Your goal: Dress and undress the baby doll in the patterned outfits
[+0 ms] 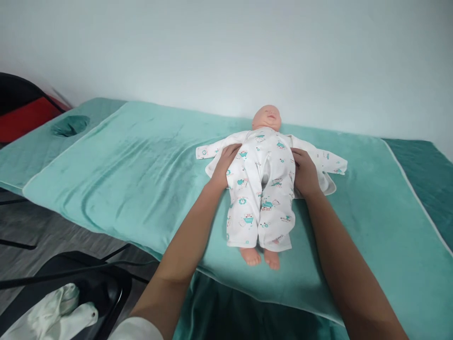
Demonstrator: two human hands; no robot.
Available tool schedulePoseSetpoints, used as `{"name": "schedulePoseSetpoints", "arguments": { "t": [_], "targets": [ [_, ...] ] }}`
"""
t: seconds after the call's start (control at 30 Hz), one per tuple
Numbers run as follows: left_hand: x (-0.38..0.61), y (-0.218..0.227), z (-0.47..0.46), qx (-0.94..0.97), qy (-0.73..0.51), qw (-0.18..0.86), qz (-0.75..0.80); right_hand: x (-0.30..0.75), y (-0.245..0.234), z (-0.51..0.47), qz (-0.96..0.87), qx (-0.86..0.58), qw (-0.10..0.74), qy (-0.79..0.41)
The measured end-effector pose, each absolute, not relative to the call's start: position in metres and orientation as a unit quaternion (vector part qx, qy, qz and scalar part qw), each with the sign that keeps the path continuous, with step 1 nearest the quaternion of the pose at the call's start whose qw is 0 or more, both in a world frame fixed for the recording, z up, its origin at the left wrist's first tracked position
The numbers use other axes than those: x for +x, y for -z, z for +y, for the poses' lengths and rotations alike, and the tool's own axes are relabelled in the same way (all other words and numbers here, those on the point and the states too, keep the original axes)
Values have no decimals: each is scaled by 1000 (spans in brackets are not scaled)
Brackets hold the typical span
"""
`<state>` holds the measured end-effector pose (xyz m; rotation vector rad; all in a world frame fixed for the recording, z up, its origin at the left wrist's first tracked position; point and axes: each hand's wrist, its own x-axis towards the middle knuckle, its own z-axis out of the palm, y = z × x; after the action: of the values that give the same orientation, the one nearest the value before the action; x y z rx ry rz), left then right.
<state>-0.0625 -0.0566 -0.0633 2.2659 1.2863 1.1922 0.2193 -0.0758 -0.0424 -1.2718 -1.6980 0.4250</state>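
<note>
The baby doll lies on its back on the turquoise cover, close to the wall that rises at twelve o'clock. Its long axis runs almost straight between twelve and six, crown to twelve and tipped a hair toward one, bare feet at six. A white printed garment with two trouser legs covers it from near the neck to the ankles. From under that, a white printed jacket spreads out, one sleeve reaching toward ten o'clock, the other toward three. The left hand rests at the doll's nine o'clock side, fingers bent over the garment's edge; the right hand mirrors it at three o'clock, fingers curled inward. Whether either pinches cloth or merely presses, I cannot tell. The step in hand looks like settling the garment evenly along both flanks; the next move, I judge, calls for matched, gentle handling on both sides, keeping the body in line and the jacket unbunched. Farther out, the bed's round opening sits between nine and ten, and a black chair bearing white cloth stands near eight.
</note>
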Motion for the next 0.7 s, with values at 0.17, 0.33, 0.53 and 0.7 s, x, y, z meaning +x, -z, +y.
{"name": "schedulePoseSetpoints", "arguments": {
  "t": [0.17, 0.33, 0.53, 0.7],
  "targets": [
    [-62, 61, -70, 768, -441, 138, 444, 220, 39, -85, -579, -612, 452, -293],
    [-57, 58, -75, 681, -511, 268, 450, 218, 35, -88, -526, -560, 460, -446],
    [-53, 55, -82, 519, -551, 487, 435, 215, 28, -90, -453, -490, 485, -565],
    [-49, 45, -87, 450, -523, 563, 454, 211, 27, -89, -452, -464, 474, -597]
  ]
}}
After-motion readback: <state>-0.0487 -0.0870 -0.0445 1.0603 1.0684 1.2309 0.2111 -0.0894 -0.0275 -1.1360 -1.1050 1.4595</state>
